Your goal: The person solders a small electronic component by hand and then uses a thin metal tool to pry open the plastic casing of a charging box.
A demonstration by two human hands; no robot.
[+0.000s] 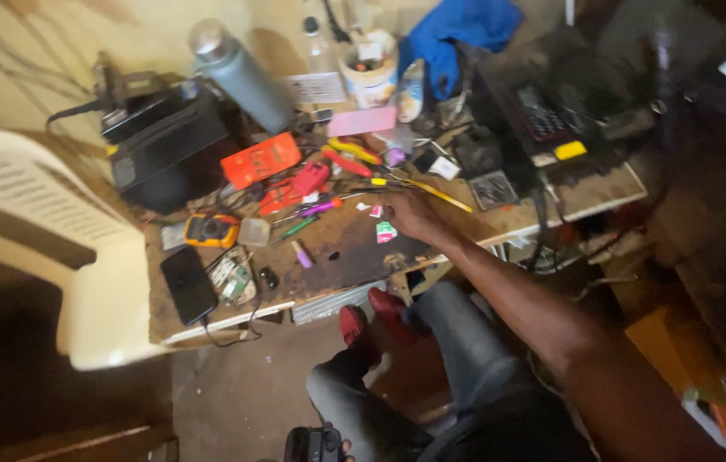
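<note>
My right hand point(412, 214) reaches out over a worn wooden workbench point(354, 252), fingers curled down on the board beside small scraps of pink and green paper point(385, 231). Whether it grips anything is hidden by blur. A yellow-handled tool point(431, 192) lies just beyond the knuckles. Only fingertips of my left hand point(344, 446) show at the bottom edge, around a dark object point(312, 445) near my lap. My knees in grey trousers sit under the bench.
A yellow multimeter point(212, 229), a black phone point(188, 284), an orange case point(260, 159), red pliers, pens and a grey flask point(239, 73) crowd the bench. A black box stands at left, a dark device with keys at right. A white plastic chair point(81, 257) is at left.
</note>
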